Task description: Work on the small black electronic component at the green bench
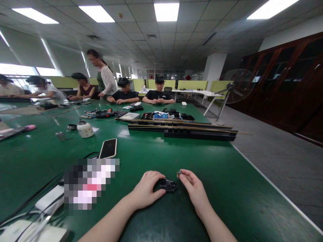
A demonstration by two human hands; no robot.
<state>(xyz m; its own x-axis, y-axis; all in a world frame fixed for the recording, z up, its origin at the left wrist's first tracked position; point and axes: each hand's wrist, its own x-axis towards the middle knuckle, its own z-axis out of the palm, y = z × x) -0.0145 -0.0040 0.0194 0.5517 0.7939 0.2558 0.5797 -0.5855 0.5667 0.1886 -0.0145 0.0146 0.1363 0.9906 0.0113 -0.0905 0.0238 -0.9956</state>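
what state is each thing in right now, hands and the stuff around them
left hand: thumb and fingers around the black part
right hand: pinching the small piece
black part: on the table
phone: face up, screen mostly dark
white jar: upright
ceiling lights: lit
fan: upright, cannot tell if spinning

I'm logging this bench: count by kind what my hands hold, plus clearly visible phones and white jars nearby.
Black part in left hand: 1
Small piece in right hand: 1
Phone: 1
White jar: 1
Total: 4
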